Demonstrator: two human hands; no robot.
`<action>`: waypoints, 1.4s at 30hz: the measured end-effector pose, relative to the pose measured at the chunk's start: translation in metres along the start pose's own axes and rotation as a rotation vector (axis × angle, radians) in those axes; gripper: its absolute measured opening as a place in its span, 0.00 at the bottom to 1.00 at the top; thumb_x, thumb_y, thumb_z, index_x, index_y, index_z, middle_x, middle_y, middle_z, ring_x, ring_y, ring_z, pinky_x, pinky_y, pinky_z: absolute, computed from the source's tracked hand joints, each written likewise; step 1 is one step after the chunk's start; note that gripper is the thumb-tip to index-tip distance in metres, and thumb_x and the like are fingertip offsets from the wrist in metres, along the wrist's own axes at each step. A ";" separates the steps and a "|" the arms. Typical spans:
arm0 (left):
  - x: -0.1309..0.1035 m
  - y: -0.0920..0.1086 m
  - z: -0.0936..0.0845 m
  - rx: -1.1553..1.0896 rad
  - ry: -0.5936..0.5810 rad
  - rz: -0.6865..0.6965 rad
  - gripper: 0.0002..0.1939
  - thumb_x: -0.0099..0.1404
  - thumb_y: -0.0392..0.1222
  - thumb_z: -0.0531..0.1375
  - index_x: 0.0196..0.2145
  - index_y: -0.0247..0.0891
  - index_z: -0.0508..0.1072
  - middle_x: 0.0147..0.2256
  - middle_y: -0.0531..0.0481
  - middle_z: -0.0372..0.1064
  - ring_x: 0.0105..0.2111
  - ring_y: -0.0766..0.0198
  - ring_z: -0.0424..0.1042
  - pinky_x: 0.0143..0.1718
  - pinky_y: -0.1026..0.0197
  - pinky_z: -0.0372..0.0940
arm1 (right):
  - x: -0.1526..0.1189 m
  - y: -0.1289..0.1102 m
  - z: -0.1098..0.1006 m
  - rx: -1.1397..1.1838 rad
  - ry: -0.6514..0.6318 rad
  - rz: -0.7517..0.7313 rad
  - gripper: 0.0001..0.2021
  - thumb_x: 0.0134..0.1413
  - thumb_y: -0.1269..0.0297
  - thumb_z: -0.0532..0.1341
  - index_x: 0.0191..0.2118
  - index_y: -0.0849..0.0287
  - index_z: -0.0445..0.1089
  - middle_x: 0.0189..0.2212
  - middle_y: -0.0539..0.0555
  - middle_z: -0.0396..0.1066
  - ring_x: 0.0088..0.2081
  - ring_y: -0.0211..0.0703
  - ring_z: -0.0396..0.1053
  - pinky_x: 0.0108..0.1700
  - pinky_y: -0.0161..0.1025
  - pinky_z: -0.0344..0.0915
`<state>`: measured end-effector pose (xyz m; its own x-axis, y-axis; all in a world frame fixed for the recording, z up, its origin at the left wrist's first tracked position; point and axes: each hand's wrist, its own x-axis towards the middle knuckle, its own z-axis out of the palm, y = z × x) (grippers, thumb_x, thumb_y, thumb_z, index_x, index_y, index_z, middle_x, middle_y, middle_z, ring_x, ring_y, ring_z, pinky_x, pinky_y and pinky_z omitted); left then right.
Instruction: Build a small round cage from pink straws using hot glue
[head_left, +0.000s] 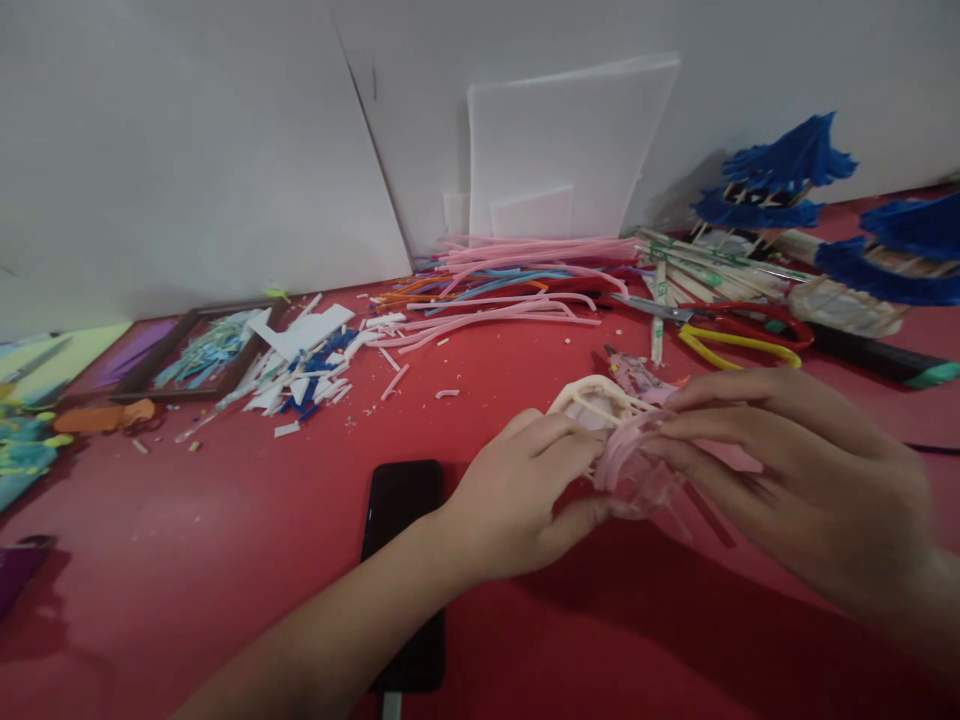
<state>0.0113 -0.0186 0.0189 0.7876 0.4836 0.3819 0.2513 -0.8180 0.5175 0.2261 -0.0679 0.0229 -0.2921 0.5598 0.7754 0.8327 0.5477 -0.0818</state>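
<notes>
My left hand (517, 500) is closed around the near side of a small craft model (626, 460), its thumb below and fingers above. The model has a clear, cup-like body with a pink band around it, and a cream curved frame (589, 392) shows at its far side. From the right, the fingertips of my right hand (795, 470) pinch at the pink band. My fingers cover much of the model. Just behind it lies a small pink and grey object (634, 370), too blurred to name. A black phone (403, 500) rests under my left forearm.
Pink foam-like sticks (525, 255) lie along the wall. Scissors (739, 340) with red and yellow handles sit near wooden sticks (697, 265). Blue-roofed models (787, 165) stand at right. Scraps (307, 370) and a brown frame (180, 392) are at left. White boards (570, 140) lean against the wall.
</notes>
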 end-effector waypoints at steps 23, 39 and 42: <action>0.000 0.015 0.000 -0.252 0.257 -0.128 0.07 0.66 0.40 0.62 0.34 0.37 0.79 0.28 0.49 0.79 0.27 0.65 0.74 0.31 0.64 0.69 | -0.002 -0.008 -0.002 0.162 -0.067 0.077 0.05 0.63 0.62 0.62 0.35 0.53 0.68 0.33 0.51 0.74 0.34 0.39 0.76 0.33 0.36 0.73; 0.001 0.016 0.002 -0.492 0.310 -0.364 0.08 0.63 0.41 0.63 0.39 0.38 0.70 0.32 0.50 0.78 0.30 0.65 0.78 0.35 0.63 0.74 | -0.001 -0.006 -0.003 0.091 -0.069 0.081 0.02 0.65 0.65 0.60 0.39 0.52 0.69 0.34 0.51 0.76 0.34 0.40 0.77 0.34 0.36 0.74; 0.002 0.015 0.000 -0.490 0.276 -0.342 0.09 0.63 0.39 0.62 0.41 0.37 0.72 0.33 0.49 0.78 0.32 0.64 0.80 0.36 0.63 0.74 | -0.001 -0.006 -0.004 0.098 -0.067 0.065 0.01 0.65 0.65 0.60 0.40 0.52 0.69 0.34 0.51 0.76 0.34 0.40 0.77 0.36 0.36 0.74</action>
<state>0.0162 -0.0296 0.0273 0.5191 0.8065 0.2830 0.1246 -0.3989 0.9085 0.2229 -0.0741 0.0251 -0.2730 0.6346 0.7230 0.8016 0.5656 -0.1938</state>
